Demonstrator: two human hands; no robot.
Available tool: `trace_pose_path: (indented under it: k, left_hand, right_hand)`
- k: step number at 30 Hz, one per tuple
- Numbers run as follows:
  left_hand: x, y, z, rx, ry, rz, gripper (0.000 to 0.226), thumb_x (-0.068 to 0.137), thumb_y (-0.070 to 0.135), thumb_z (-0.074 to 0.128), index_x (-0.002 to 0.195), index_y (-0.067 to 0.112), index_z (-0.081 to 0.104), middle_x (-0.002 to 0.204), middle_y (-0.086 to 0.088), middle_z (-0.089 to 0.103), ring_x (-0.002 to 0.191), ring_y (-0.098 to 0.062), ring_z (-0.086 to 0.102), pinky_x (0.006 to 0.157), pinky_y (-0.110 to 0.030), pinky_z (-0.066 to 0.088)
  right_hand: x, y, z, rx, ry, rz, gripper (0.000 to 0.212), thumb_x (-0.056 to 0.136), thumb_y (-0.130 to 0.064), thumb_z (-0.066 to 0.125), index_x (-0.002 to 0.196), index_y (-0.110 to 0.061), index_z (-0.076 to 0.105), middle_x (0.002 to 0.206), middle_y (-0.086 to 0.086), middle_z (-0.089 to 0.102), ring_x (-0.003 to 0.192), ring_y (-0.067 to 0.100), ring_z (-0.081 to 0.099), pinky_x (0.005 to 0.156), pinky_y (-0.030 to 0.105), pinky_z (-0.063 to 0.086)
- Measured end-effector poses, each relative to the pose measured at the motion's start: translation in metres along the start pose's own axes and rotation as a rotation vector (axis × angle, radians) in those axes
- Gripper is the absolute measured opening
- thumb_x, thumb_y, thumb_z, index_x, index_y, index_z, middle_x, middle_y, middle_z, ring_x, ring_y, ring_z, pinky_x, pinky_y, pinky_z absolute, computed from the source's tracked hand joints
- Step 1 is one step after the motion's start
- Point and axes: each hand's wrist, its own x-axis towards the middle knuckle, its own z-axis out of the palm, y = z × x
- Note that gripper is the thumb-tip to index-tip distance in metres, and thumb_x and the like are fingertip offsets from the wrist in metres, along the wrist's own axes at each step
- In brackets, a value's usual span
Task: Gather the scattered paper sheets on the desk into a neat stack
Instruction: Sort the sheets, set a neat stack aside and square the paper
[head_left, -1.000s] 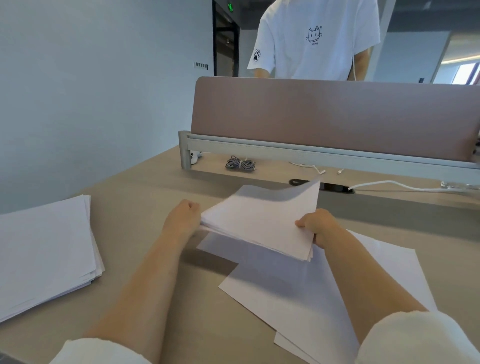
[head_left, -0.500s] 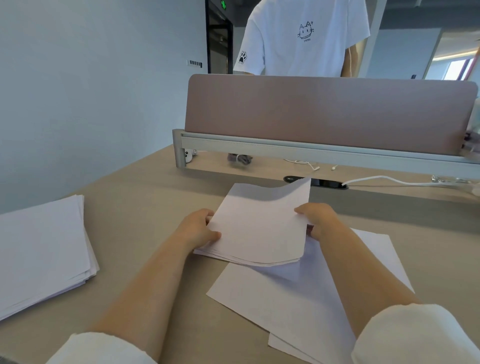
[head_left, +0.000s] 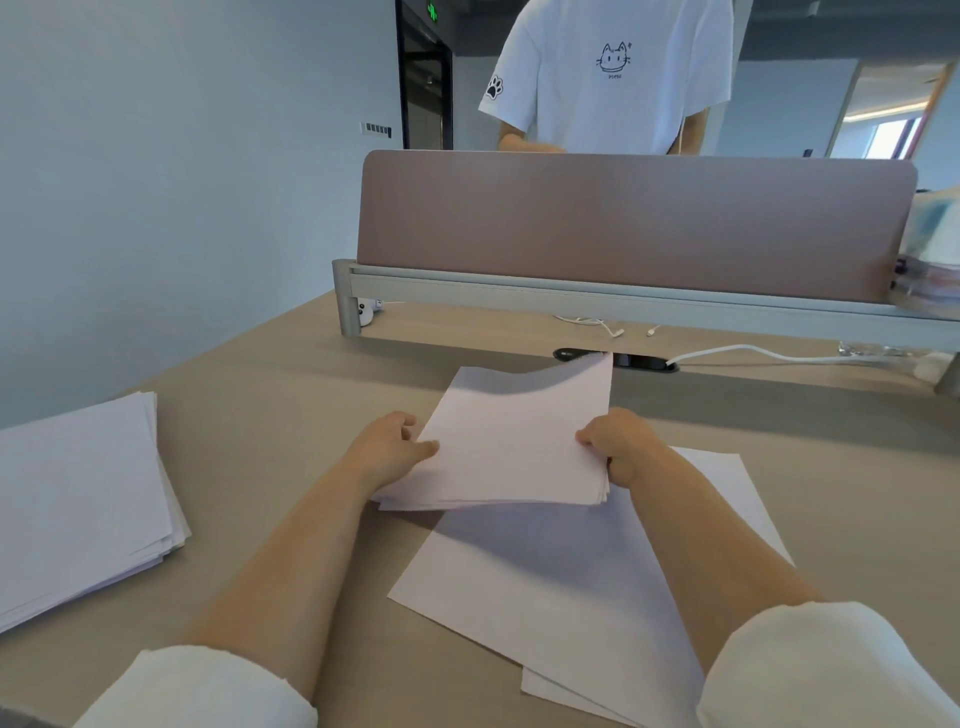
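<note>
White paper: one fanned pile lies well left of the held bundle. Left hand and right hand pinch the bundle's side edges. Loose sheets under and right of the bundle remain to gather.

Stack of paper: runs off the left edge. Left hand and right hand: fingertips pass out of sight beneath the bundle of sheets they grip. Loose sheets: partly covered by the bundle and the right forearm, cut by the bottom edge. Standing person: cut at the top edge, lower body behind the divider. Objects at the right edge: blurred beyond telling. Lettering under the cat drawing: too small to read.
</note>
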Motion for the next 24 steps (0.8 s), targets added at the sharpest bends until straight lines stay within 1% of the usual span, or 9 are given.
trace_pose_path:
  k: [3, 5, 7, 10, 13, 15, 17, 20, 24]
  left_hand:
    - [-0.005, 0.008, -0.008, -0.089, 0.020, -0.040, 0.063, 0.092, 0.045, 0.051, 0.138, 0.003, 0.042, 0.138, -0.013, 0.049, 0.123, -0.029, 0.049, 0.101, -0.035, 0.040]
    - [-0.014, 0.018, -0.018, -0.259, -0.040, -0.041, 0.048, 0.092, 0.048, 0.051, 0.113, 0.006, 0.063, 0.112, -0.010, 0.067, 0.096, -0.022, 0.065, 0.081, -0.030, 0.050]
    - [-0.025, 0.028, -0.026, -0.421, -0.154, -0.041, 0.031, 0.091, 0.040, 0.056, 0.087, 0.012, 0.068, 0.076, 0.000, 0.072, 0.059, -0.009, 0.065, 0.056, -0.021, 0.049]
    - [-0.035, 0.034, -0.023, -0.280, -0.303, 0.048, 0.012, 0.093, 0.019, 0.056, 0.096, 0.015, 0.066, 0.088, -0.003, 0.070, 0.066, -0.012, 0.063, 0.052, -0.011, 0.048]
    - [-0.042, 0.032, -0.006, -0.025, -0.339, 0.050, 0.006, 0.090, 0.016, 0.058, 0.089, 0.013, 0.063, 0.090, -0.007, 0.067, 0.073, -0.019, 0.060, 0.064, -0.023, 0.045]
    - [-0.046, 0.030, 0.007, 0.070, -0.311, 0.011, 0.008, 0.088, 0.016, 0.059, 0.089, 0.008, 0.060, 0.087, -0.011, 0.063, 0.070, -0.023, 0.055, 0.059, -0.024, 0.040]
    - [-0.048, 0.030, 0.015, 0.148, -0.240, -0.005, 0.018, 0.086, 0.020, 0.061, 0.095, 0.005, 0.060, 0.093, -0.010, 0.061, 0.077, -0.026, 0.057, 0.061, -0.026, 0.043]
    - [-0.051, 0.037, 0.019, 0.161, -0.186, -0.027, 0.033, 0.086, 0.030, 0.064, 0.108, 0.006, 0.059, 0.104, -0.008, 0.059, 0.090, -0.027, 0.056, 0.077, -0.030, 0.044]
    - [-0.051, 0.040, 0.016, 0.124, -0.216, -0.064, 0.046, 0.084, 0.037, 0.066, 0.118, 0.009, 0.055, 0.115, -0.007, 0.057, 0.097, -0.027, 0.054, 0.083, -0.031, 0.042]
  right_hand:
    - [-0.013, -0.002, -0.016, 0.172, -0.051, -0.026, 0.021, 0.091, 0.011, 0.046, 0.079, -0.006, 0.048, 0.096, 0.014, 0.058, 0.079, 0.030, 0.060, 0.078, 0.044, 0.051]
    - [-0.032, -0.003, -0.031, 0.233, -0.128, -0.046, 0.022, 0.091, 0.013, 0.046, 0.078, -0.005, 0.052, 0.083, 0.012, 0.060, 0.059, 0.024, 0.062, 0.059, 0.035, 0.055]
    - [-0.051, -0.003, -0.047, 0.245, -0.180, -0.021, 0.019, 0.089, 0.014, 0.047, 0.081, 0.000, 0.057, 0.079, 0.013, 0.062, 0.050, 0.022, 0.065, 0.049, 0.031, 0.056]
    - [-0.070, 0.009, -0.071, 0.079, -0.172, -0.013, 0.016, 0.085, 0.012, 0.052, 0.093, 0.001, 0.060, 0.085, 0.013, 0.064, 0.067, 0.025, 0.064, 0.058, 0.030, 0.056]
    - [-0.079, 0.029, -0.083, -0.121, -0.105, 0.039, 0.014, 0.087, -0.002, 0.058, 0.102, -0.003, 0.060, 0.089, 0.010, 0.063, 0.072, 0.021, 0.061, 0.065, 0.029, 0.054]
    - [-0.084, 0.040, -0.085, -0.190, -0.027, 0.075, 0.015, 0.085, -0.011, 0.065, 0.097, -0.008, 0.058, 0.086, 0.009, 0.056, 0.072, 0.020, 0.053, 0.063, 0.030, 0.046]
    - [-0.087, 0.044, -0.084, -0.134, 0.013, 0.079, 0.020, 0.083, -0.015, 0.069, 0.095, -0.009, 0.055, 0.088, 0.009, 0.050, 0.073, 0.020, 0.048, 0.065, 0.032, 0.043]
    - [-0.091, 0.044, -0.083, 0.041, 0.027, 0.084, 0.026, 0.083, -0.013, 0.069, 0.103, -0.007, 0.053, 0.090, 0.010, 0.047, 0.088, 0.027, 0.048, 0.077, 0.037, 0.049]
    - [-0.093, 0.043, -0.085, 0.182, 0.014, 0.075, 0.027, 0.084, -0.007, 0.066, 0.108, -0.005, 0.053, 0.108, 0.015, 0.046, 0.090, 0.033, 0.050, 0.071, 0.042, 0.054]
